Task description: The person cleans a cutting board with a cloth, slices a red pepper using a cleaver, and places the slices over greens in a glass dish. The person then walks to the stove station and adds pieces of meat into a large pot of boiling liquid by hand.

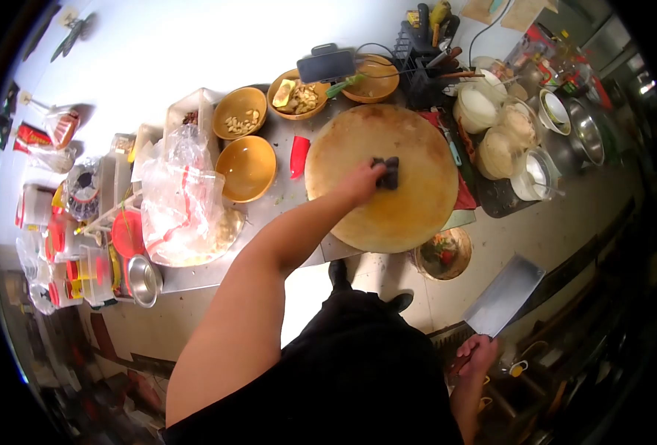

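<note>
My left hand (363, 180) presses a dark, bunched cloth (388, 173) onto the large round chopping board (373, 222), a little right of its middle. The fingers are closed on the cloth and partly hidden by the hand. Low on the right, out beside my body, my right hand (480, 354) grips a cleaver (505, 295) by its handle. The broad blade points up and to the right, away from the board. Wet, yellowish patches show on the board's surface.
A red object (299, 157) lies left of the board. Several wooden-coloured bowls (247, 169) stand behind it, two with pale pieces inside. A clear plastic bag (184, 204) sits at left. Tubs (479, 107) fill a tray at right. Below the board's edge is a waste bucket (444, 254).
</note>
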A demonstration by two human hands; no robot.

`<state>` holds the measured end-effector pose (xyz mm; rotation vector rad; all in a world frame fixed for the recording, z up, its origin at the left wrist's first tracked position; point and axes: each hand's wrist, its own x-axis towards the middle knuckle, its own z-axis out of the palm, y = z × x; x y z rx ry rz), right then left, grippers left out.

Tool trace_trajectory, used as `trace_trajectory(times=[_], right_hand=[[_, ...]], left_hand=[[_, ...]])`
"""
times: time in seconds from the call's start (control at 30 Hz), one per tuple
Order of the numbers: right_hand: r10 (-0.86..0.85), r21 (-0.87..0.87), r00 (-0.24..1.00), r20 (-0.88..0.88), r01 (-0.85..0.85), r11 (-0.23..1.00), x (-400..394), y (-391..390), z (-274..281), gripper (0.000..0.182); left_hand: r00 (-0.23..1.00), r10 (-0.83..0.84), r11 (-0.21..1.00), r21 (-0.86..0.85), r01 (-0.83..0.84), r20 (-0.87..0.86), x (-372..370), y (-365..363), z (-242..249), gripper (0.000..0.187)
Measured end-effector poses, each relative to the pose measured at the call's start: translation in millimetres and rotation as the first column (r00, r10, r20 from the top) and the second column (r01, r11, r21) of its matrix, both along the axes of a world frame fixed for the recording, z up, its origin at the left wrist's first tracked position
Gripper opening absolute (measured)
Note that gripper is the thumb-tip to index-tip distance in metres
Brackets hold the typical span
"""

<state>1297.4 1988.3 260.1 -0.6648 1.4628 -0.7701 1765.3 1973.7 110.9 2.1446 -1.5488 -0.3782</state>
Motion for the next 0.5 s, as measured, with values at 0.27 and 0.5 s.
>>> trace_trajectory(times=[0.27,0.5], right_hand=[[-0.048,-0.020,0.999,-0.017,0.048,0.999,8,10,2,0.006],[-0.033,0.011,0.999,0.000,0.033,0.999,13,11,-1,0.015]], left_hand=[[0.766,0.643,0.751,-0.204,-0.629,0.003,93,-9,80,0.039],[0.463,0.885,0.436,0.256,-0.863,0.056,98,54,15,0.043]])
